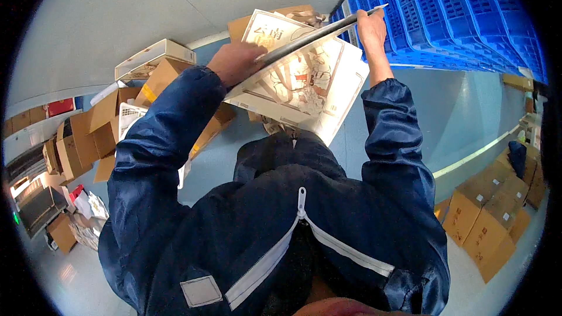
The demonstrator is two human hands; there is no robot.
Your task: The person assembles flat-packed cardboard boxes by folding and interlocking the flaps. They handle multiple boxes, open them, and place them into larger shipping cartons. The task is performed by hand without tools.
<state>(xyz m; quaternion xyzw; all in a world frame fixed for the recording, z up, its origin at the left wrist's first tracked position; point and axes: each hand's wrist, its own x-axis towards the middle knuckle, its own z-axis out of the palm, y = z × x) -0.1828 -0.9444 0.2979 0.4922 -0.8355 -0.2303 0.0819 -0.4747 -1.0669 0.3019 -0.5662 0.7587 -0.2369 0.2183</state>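
Observation:
Both my hands grip a thin flat board (316,36), seen nearly edge-on and slanting up to the right. It may be a flattened carton or a panel; its face is mostly turned away. My left hand (239,61) is closed on its lower left part, the fingers partly hidden. My right hand (372,28) pinches its upper right end. Just beneath lie cream-coloured printed packages (336,90), flat and overlapping, with brown and gold pictures. A brown cardboard piece (237,28) and a crumpled brown-and-white bundle (307,17) show behind them.
Stacked blue plastic crates (433,17) rise at the far right. Opened brown cartons (105,111) and a cream box (155,58) crowd the left, beside a white plastic basket (130,116). Closed brown cartons (486,222) stand at the lower right. A grey wall (134,17) borders the far side.

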